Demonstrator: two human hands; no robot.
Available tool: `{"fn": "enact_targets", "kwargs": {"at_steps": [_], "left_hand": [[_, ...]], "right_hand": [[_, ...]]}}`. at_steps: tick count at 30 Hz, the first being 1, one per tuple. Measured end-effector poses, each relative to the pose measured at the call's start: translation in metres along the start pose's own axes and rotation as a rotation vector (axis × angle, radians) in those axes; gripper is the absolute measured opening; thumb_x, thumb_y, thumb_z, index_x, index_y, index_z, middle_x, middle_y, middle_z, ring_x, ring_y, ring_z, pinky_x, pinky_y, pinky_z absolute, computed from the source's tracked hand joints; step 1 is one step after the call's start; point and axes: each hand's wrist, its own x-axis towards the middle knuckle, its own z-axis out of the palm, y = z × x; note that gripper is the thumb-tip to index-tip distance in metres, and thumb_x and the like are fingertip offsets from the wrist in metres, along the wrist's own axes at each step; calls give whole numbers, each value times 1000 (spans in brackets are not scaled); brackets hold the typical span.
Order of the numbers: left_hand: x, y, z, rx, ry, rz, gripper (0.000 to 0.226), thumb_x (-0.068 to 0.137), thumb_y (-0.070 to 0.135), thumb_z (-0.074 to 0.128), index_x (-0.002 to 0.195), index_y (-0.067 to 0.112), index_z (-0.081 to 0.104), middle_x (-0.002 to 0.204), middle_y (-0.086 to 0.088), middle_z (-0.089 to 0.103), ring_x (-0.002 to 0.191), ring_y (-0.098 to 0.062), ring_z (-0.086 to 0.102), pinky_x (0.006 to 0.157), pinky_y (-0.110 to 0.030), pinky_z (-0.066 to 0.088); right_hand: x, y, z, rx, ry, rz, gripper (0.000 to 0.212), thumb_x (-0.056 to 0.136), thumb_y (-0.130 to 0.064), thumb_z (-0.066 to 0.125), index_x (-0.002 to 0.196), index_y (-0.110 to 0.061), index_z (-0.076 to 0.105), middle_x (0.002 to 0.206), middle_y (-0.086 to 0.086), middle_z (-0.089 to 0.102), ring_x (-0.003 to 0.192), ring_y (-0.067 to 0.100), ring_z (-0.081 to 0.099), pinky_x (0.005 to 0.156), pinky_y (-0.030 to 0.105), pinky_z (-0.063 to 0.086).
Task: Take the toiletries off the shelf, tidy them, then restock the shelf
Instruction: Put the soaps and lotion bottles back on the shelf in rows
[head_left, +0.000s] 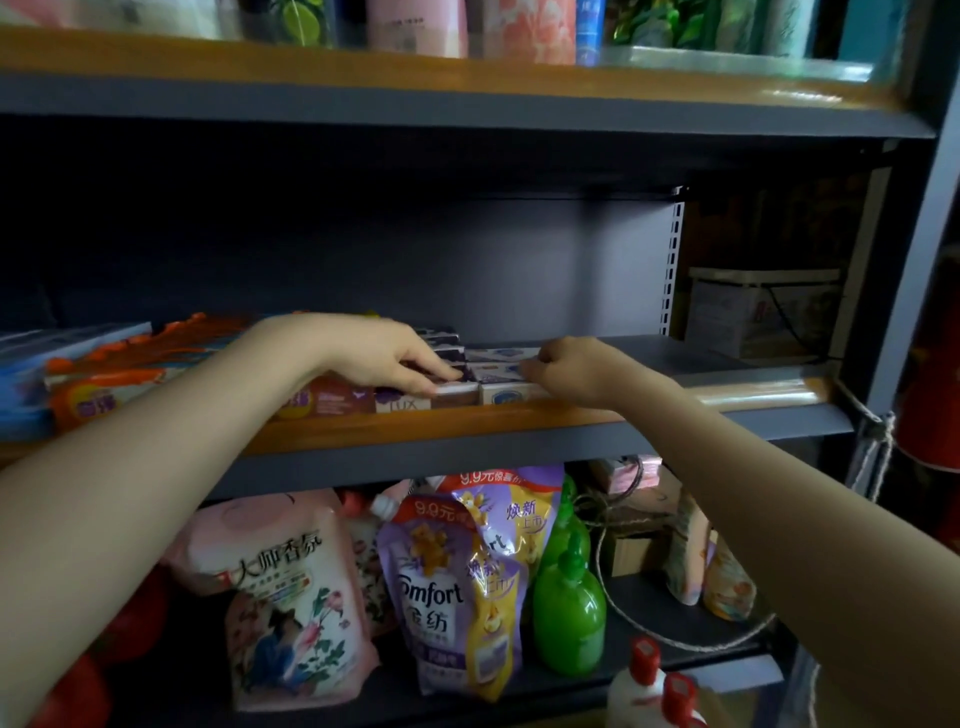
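Small soap boxes stand in rows on the middle shelf (571, 415), behind its wooden front lip. My left hand (384, 356) lies flat on top of the purple Lux soap boxes (402, 402), its straight fingers pressing on them. My right hand (576, 371) touches the right side of the white and blue soap boxes (501, 376), its fingers curled against the end box. Orange packets (119, 384) lie on the same shelf further left, partly hidden by my left forearm.
The lower shelf holds a pink refill pouch (280, 597), purple Comfort pouches (457, 587) and green bottles (569, 613). Red-capped white bottles (654, 686) stand below right. A white box (763, 306) sits behind the shelf's right end. The upper shelf carries several products.
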Motion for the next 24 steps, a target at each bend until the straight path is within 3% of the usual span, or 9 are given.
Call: {"fn": "enact_targets", "kwargs": {"at_steps": [3, 5, 8, 10, 14, 18, 20, 22, 24], "left_hand": [[-9, 8, 7, 15, 192, 18, 32, 95, 28, 51, 126, 31, 57, 131, 10, 56, 108, -4, 54, 91, -20, 38], [-18, 20, 21, 42, 492, 41, 27, 94, 22, 52, 118, 23, 64, 119, 2, 65, 91, -6, 58, 79, -18, 37], [-32, 56, 64, -18, 930, 265, 20, 89, 10, 54, 101, 5, 70, 99, -11, 70, 93, -25, 61, 86, -28, 40], [-38, 87, 104, -112, 1020, 402, 21, 87, 8, 51, 90, 2, 71, 88, -10, 68, 88, -23, 58, 85, -29, 42], [-32, 139, 197, -357, 778, 420, 18, 86, 10, 55, 88, 3, 71, 86, -8, 67, 80, -22, 61, 76, -33, 49], [-18, 166, 264, -565, 502, 259, 18, 88, 12, 59, 104, 9, 68, 98, -4, 64, 86, -19, 61, 75, -29, 48], [-11, 174, 284, -621, 451, 230, 22, 88, 13, 61, 109, 11, 66, 101, 0, 62, 87, -13, 58, 73, -15, 39], [-5, 181, 296, -676, 411, 188, 26, 88, 14, 61, 114, 13, 64, 103, 3, 60, 86, -7, 55, 72, -13, 39], [-1, 187, 304, -747, 384, 134, 28, 88, 13, 60, 116, 15, 63, 104, 5, 58, 87, -3, 53, 74, -9, 40]], "right_hand": [[-13, -1, 4, -164, 60, -56, 48, 97, -45, 30, 125, -13, 50, 133, 15, 50, 119, 33, 47, 94, 39, 36], [-34, 2, 6, -182, 304, -176, 43, 97, -41, 34, 126, -15, 52, 134, 10, 49, 121, 33, 45, 98, 40, 33], [-84, 18, 16, -48, 569, -362, 28, 90, -20, 45, 109, -8, 63, 113, 14, 59, 99, 37, 52, 84, 41, 40], [-120, 38, 26, 45, 511, -391, 18, 86, -7, 51, 99, -4, 64, 97, 15, 60, 87, 35, 54, 75, 40, 44], [-172, 87, 53, 90, 72, -333, 16, 85, 0, 59, 96, -4, 68, 97, 11, 65, 88, 26, 61, 84, 39, 47], [-191, 113, 85, 207, -99, -230, 25, 89, -3, 57, 112, -6, 64, 110, 8, 64, 97, 15, 58, 81, 9, 41], [-187, 120, 101, 244, -166, -191, 30, 91, -8, 56, 120, -11, 61, 117, 6, 62, 102, 16, 58, 84, 13, 42], [-178, 122, 113, 224, -279, -149, 33, 92, -17, 56, 125, -18, 58, 120, 2, 60, 102, 13, 57, 86, 20, 44], [-167, 123, 123, 151, -361, -148, 33, 91, -23, 57, 123, -22, 59, 118, -3, 61, 96, 6, 55, 82, 16, 41]]}}
